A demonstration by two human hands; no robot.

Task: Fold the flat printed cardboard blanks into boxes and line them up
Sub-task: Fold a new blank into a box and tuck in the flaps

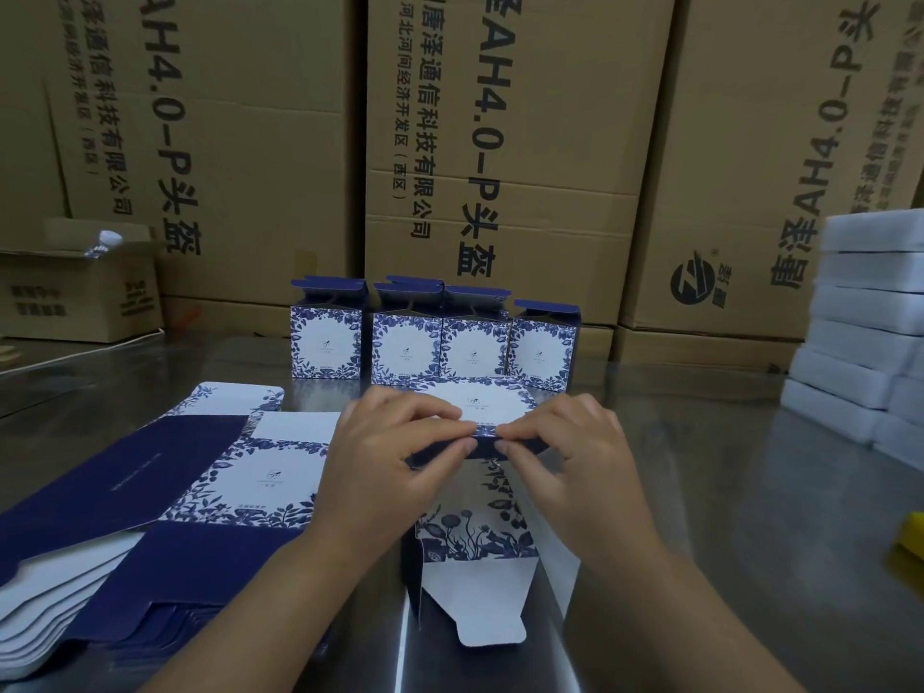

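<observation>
I hold a blue-and-white floral cardboard blank (475,537) over the metal table (725,492), partly raised into a box, its white bottom flap hanging toward me. My left hand (385,462) and my right hand (575,457) pinch its upper dark-blue edge from either side, fingertips almost meeting. A stack of flat blanks (165,497) lies at my left, partly under my left forearm. Several folded boxes (435,342) stand in a row behind, their top flaps open.
Large brown shipping cartons (500,142) form a wall behind the table. A small open carton (75,292) with a bottle sits at far left. White foam blocks (865,322) are stacked at right. A yellow object (912,537) shows at the right edge.
</observation>
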